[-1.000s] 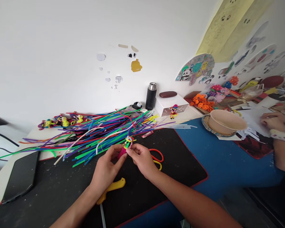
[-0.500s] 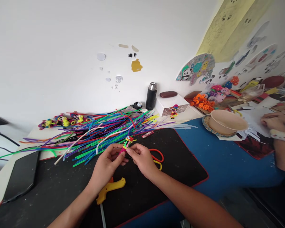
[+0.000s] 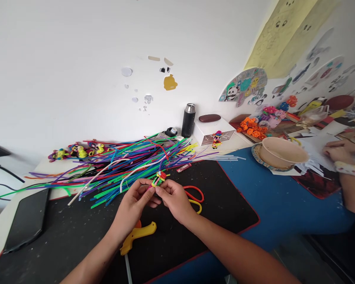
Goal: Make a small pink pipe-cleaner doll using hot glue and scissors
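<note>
A small pipe-cleaner figure (image 3: 158, 180) in red, yellow, green and pink is held up between my two hands, above the black mat (image 3: 225, 209). My left hand (image 3: 137, 194) pinches its lower part with thumb and fingers. From the other side, my right hand (image 3: 173, 197) grips it, thumb close to the left thumb. The figure's lower end is mostly hidden by fingers. Behind my right hand lie scissors with red and yellow handles (image 3: 197, 206), their blades hidden. A yellow glue gun (image 3: 139, 236) with a glue stick lies under my left wrist.
A wide pile of coloured pipe cleaners (image 3: 130, 165) spreads behind my hands. Finished figures (image 3: 77, 150) lie at left, another figure (image 3: 217, 139) stands by a white box (image 3: 214, 130). Further round are a black flask (image 3: 188, 120), a tablet (image 3: 28, 219), a bowl (image 3: 284, 152) and another person's hands (image 3: 340, 152).
The figure has been tilted and turned in my fingers, and its pink lower part is now mostly covered. Both hands stay in nearly the same place.
</note>
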A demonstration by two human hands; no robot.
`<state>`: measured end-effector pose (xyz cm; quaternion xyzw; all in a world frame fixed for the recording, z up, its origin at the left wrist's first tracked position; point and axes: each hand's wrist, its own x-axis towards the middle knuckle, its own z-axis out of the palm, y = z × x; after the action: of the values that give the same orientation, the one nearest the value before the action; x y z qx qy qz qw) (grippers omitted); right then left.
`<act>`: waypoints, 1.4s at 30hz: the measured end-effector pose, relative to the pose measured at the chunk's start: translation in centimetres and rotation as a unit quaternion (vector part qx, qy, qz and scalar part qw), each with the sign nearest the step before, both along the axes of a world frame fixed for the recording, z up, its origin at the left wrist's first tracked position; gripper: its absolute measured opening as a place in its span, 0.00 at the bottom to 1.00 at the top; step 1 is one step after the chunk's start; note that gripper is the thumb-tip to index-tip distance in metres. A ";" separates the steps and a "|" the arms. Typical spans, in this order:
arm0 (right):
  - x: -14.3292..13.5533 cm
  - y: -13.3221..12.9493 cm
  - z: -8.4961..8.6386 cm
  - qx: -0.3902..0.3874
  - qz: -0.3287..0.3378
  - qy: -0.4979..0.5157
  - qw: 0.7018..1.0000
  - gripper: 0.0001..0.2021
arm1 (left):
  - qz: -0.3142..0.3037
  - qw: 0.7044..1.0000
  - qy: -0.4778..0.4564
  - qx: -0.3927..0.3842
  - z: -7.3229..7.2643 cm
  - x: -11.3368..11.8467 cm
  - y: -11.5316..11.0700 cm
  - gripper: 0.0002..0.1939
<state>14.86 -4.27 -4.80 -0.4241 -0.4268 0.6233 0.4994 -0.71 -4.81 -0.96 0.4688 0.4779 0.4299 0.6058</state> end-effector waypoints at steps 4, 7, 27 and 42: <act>-0.1 0.0 0.1 0.001 0.002 -0.003 1.000 0.23 | -0.003 1.000 -0.008 -0.014 0.0 0.0 0.1 0.23; 0.0 0.0 0.0 0.005 0.004 -0.010 1.000 0.22 | -0.003 1.000 -0.012 -0.025 -0.1 -0.1 0.1 0.22; -0.1 -0.4 -0.3 0.010 -0.013 0.004 1.000 0.24 | 0.082 0.978 -0.139 -0.131 -0.7 -0.3 1.1 0.17; -0.2 -0.3 -0.1 0.000 -0.010 0.020 1.000 0.24 | 0.114 0.965 -0.195 -0.135 -0.3 -0.2 1.1 0.09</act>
<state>14.61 -4.54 -4.94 -0.4158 -0.4120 0.6269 0.5141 -0.94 -3.73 -1.30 0.2319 0.4543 0.5109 0.6920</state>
